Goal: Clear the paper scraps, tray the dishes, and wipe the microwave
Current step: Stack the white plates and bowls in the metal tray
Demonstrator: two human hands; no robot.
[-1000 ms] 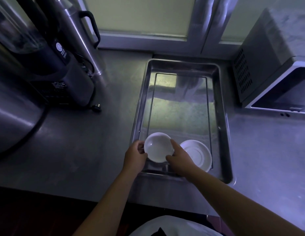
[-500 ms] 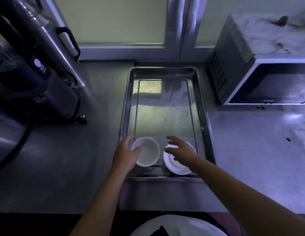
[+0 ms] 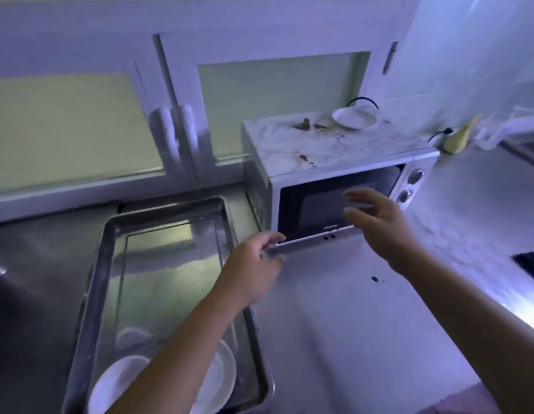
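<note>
The left hand and right hand, spread and empty, have left the trayed bowl; the saucer atop the microwave likely follows.

I log a steel counter across the near field, with one small dark spot on it, right of centre. Along the far side runs a white window frame with pale frosted panes and two upright handles side by side, left of centre. Far right, a thin black cable loops up beside a hanging translucent sheet.
</note>
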